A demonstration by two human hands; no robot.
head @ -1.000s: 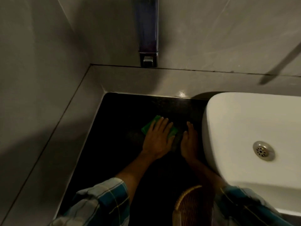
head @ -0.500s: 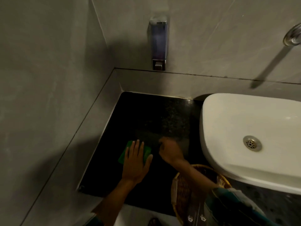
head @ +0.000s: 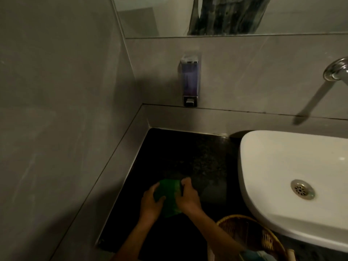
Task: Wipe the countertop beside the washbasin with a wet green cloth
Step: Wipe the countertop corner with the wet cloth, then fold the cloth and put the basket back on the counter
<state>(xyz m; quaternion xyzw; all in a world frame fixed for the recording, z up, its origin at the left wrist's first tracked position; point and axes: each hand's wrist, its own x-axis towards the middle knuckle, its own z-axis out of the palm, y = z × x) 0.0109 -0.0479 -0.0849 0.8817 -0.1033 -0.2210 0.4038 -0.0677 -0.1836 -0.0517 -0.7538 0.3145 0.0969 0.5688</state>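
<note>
The green cloth (head: 168, 196) is bunched between both hands above the front part of the black countertop (head: 180, 153). My left hand (head: 150, 202) grips its left side, fingers curled around the edge. My right hand (head: 188, 198) grips its right side, knuckles up. The lower end of the cloth hangs down between my wrists. The white washbasin (head: 267, 166) sits to the right of the hands.
A soap dispenser (head: 189, 80) is fixed to the back wall above the counter. A chrome tap (head: 337, 72) juts out at the far right. A wicker basket (head: 250, 236) sits at the counter's front, under my right forearm. Grey tiled walls close the left and back.
The cloth was flat under my left palm on the counter; now both hands have gathered it up. My right hand moved left onto it. The view has pulled back and up.
</note>
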